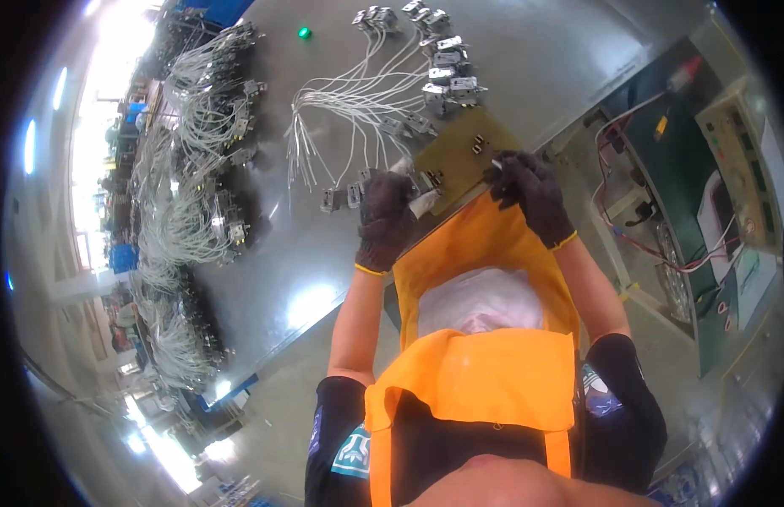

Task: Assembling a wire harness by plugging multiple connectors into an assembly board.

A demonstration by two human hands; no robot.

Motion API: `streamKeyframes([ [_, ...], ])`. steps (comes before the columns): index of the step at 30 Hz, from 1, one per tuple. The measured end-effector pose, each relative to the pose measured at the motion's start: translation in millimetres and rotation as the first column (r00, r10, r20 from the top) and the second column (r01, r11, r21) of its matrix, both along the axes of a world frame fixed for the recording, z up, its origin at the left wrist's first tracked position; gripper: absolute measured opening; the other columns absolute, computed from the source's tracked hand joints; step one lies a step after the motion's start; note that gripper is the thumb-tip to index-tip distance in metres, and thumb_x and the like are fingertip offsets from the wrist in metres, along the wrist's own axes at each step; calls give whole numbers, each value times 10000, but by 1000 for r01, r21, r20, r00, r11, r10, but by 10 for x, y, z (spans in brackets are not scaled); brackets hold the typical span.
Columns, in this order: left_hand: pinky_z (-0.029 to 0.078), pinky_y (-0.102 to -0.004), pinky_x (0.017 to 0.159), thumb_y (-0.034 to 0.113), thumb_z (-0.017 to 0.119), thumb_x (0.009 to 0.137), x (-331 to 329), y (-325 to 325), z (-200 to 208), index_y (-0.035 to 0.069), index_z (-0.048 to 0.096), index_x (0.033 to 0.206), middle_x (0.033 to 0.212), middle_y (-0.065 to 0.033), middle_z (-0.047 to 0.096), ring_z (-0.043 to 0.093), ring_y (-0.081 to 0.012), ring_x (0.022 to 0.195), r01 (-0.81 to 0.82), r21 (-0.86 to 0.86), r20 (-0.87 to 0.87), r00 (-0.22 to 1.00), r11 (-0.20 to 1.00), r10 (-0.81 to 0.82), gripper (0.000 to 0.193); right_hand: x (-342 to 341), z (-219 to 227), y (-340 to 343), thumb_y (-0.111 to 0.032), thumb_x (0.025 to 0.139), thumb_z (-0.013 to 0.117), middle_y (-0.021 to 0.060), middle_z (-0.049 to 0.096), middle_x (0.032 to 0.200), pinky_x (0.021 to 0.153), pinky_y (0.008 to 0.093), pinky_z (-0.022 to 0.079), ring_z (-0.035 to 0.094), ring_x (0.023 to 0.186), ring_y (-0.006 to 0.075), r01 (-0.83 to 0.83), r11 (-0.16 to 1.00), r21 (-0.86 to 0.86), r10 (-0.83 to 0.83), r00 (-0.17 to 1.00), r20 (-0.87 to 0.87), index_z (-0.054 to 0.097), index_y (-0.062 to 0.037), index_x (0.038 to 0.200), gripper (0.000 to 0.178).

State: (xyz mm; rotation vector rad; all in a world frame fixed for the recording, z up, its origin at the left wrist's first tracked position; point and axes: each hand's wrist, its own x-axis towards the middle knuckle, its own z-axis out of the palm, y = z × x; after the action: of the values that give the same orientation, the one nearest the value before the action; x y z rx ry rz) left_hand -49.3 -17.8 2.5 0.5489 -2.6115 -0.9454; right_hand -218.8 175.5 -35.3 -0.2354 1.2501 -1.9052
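Note:
Both my hands wear dark knitted gloves with yellow cuffs. My left hand is closed at the near edge of the bench, beside a brown-yellow board. A whitish piece shows by its fingers; what exactly they grip is hidden. Over the board's right side, my right hand pinches something small and pale at its fingertips, too small to name. Small dark metal parts lie on the board. Beyond my left hand spreads a bundle of white cables with metal connectors on their ends.
More cable bundles are heaped along the left of the grey metal bench. A green round light is at the far side. On the right stand a panelled instrument and red wires. My orange apron hangs against the bench edge.

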Motion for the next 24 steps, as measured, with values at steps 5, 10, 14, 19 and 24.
streamKeyframes([
  [5, 485, -380, 744, 214, 816, 748, -182, 179, 48, 50, 598, 1260, 867, -89, 622, 585, -234, 800, -136, -218, -56, 990, 966, 126, 580, 310, 88, 85, -219, 1015, 467, 76, 694, 914, 574, 223, 513, 636, 683, 110, -69, 997, 29, 67, 996, 57, 603, -15, 1208, 312],
  [10, 448, -440, 800, 215, 822, 720, -312, 303, 90, 47, 595, 1213, 884, -111, 610, 576, -314, 849, -172, -200, -56, 985, 965, 164, 568, 409, 199, 117, -217, 1012, 478, 75, 698, 942, 631, 231, 518, 636, 719, 112, -168, 981, 96, 168, 986, 4, 597, -24, 1236, 318],
  [14, 453, -462, 821, 271, 812, 732, -322, 216, 75, 24, 572, 1218, 928, -163, 626, 589, -364, 897, -99, -336, -55, 995, 937, 85, 595, 525, 103, 170, -194, 999, 517, 76, 704, 975, 692, 250, 525, 642, 772, 107, -158, 985, 75, 160, 987, -29, 591, -40, 1260, 313],
  [19, 477, -472, 792, 308, 762, 791, -182, 99, 118, 2, 560, 1238, 948, -191, 634, 589, -385, 904, 3, -266, -1, 1000, 964, -4, 578, 644, 91, 102, -172, 984, 565, 71, 703, 968, 640, 237, 527, 644, 727, 105, -203, 969, 143, 223, 965, -137, 589, -35, 1273, 321],
  [24, 487, -471, 772, 359, 751, 797, -267, 156, 111, 12, 585, 1220, 910, -187, 652, 607, -381, 862, -66, -207, -104, 994, 976, 45, 572, 692, -18, -211, -147, 970, 594, 66, 703, 964, 601, 228, 532, 656, 708, 109, -110, 972, 209, 194, 875, -443, 619, -24, 1241, 298],
])
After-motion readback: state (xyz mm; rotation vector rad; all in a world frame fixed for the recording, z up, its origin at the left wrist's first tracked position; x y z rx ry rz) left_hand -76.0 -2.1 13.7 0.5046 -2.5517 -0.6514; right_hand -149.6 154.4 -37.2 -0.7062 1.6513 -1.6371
